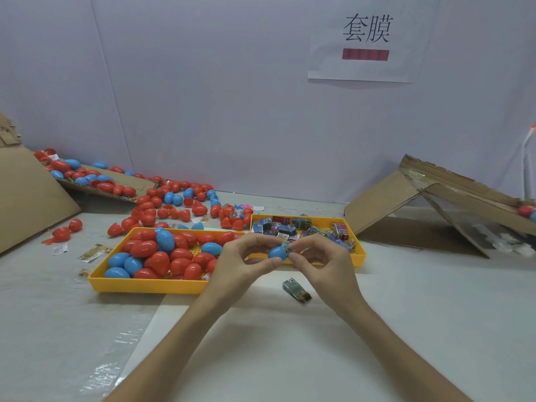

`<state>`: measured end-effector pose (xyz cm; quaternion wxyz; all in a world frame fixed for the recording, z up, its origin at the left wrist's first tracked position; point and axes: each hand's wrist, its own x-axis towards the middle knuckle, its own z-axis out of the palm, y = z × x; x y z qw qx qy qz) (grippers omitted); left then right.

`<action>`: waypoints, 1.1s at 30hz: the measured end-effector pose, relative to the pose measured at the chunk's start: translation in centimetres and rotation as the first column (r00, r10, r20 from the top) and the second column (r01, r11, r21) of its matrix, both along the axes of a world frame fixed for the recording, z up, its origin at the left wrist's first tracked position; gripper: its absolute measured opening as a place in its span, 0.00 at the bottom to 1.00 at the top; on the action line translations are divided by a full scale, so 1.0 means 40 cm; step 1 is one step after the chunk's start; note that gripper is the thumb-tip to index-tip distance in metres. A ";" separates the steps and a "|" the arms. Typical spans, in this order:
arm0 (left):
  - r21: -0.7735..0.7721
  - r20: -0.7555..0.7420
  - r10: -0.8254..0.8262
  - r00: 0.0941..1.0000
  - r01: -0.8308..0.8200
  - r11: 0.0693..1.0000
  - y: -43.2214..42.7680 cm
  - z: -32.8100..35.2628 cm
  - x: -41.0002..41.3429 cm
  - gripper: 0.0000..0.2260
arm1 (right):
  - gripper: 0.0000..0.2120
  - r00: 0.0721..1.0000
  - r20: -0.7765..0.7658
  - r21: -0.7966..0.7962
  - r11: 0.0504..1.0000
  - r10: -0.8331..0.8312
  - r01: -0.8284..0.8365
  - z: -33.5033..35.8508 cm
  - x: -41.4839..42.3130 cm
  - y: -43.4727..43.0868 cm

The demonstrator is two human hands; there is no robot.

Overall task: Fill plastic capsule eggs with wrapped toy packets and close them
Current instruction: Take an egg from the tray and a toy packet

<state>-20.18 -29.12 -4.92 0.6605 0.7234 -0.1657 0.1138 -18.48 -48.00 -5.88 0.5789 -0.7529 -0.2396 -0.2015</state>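
My left hand (pixel 242 261) pinches a blue egg half (pixel 277 253) between thumb and fingers, just above the table in front of the two yellow trays. A wrapped toy packet (pixel 285 245) sticks out of the half's open end, and my right hand (pixel 319 261) pinches that packet with thumb and forefinger. The left yellow tray (pixel 145 285) holds several red and blue eggs. Behind my hands, the right yellow tray (pixel 358 250) holds several wrapped packets. One loose packet (pixel 296 290) lies on the table under my right wrist.
Many red and blue eggs and halves (pixel 174 201) are scattered at the back left, some on a cardboard sheet (pixel 32 198). A folded cardboard box (pixel 435 210) stands at the right. Paper slips (pixel 92 252) lie left of the egg tray. A white wall rises behind.
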 end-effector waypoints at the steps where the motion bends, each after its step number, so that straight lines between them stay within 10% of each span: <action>1: 0.005 0.001 0.008 1.000 -0.008 1.000 0.000 0.000 0.000 0.11 | 0.09 1.000 0.010 -0.011 1.000 0.007 -0.007 -0.001 -0.002 0.003; 33: -0.118 -0.065 0.031 0.997 -0.038 0.992 -0.003 0.002 0.001 0.19 | 0.19 0.858 0.498 -0.221 0.938 -0.126 0.267 -0.029 -0.009 0.023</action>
